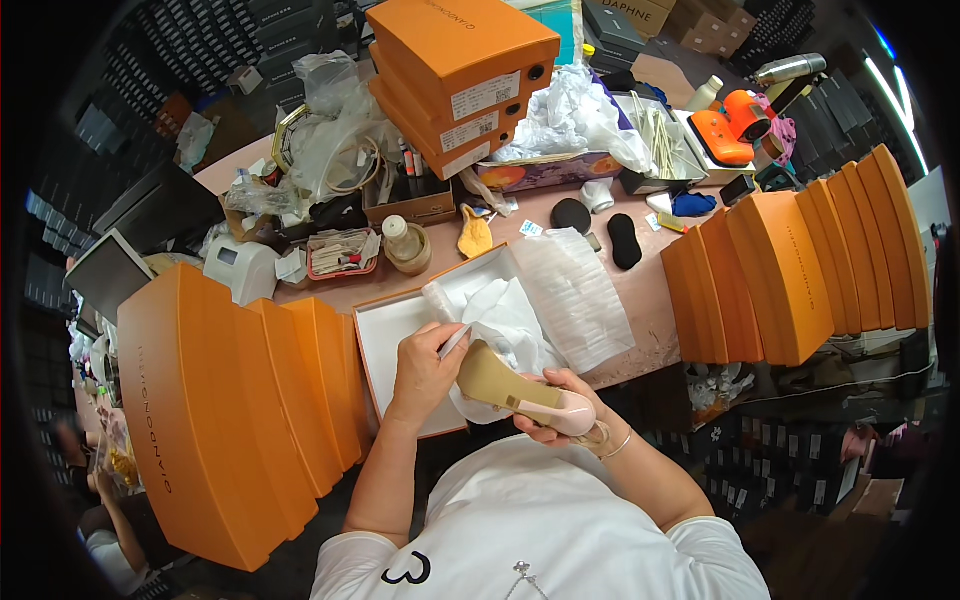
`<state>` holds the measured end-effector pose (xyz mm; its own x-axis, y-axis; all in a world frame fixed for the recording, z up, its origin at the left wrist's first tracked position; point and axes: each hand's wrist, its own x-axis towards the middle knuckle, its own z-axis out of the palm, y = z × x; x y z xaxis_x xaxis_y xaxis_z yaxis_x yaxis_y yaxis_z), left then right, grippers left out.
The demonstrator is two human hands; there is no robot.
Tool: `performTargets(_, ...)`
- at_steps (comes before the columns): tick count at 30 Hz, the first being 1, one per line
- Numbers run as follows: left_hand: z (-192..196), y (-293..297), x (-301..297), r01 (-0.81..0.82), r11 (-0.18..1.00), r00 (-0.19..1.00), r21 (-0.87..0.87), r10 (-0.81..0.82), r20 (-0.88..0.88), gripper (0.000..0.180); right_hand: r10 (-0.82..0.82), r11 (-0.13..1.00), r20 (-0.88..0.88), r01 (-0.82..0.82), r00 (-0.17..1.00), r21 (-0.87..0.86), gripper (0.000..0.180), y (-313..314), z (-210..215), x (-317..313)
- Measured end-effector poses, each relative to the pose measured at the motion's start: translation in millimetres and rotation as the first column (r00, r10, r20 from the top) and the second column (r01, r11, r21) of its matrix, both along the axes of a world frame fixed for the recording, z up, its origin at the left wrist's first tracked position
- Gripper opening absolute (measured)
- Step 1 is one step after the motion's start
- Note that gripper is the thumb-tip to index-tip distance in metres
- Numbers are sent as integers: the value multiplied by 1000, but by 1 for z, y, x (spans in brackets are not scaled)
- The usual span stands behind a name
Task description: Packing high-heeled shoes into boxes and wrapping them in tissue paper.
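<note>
While the pink surface [648, 300] is sitting between stacked orange boxes [785, 280], an open box [390, 335] is holding tissue [505, 315]; can't tell what's underneath. Shoe [485, 378] isn't boxed yet, it's hovering sole-out above the near side. Right hand [587, 390] is wrapping its heel end, forearm angling inward; left hand [425, 370] is pinching a small white piece [455, 342] beside the toe.

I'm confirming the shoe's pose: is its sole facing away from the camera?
No, the right hand holds the shoe with its tan sole turned toward the camera.
</note>
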<state>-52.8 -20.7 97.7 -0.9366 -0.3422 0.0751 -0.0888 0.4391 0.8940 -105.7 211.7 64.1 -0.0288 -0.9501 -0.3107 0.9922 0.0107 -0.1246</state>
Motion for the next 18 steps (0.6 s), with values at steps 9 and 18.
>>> performTargets(9, 2, 9, 11, -36, 998, 997, 58, 39, -60, 17, 84, 996, -269, -75, 959, 45, 67, 5, 19, 0)
performTargets(18, 15, 15, 18, -36, 997, 999, 67, 38, -34, 17, 99, 995, -365, -80, 926, 65, 81, 6, 31, 4)
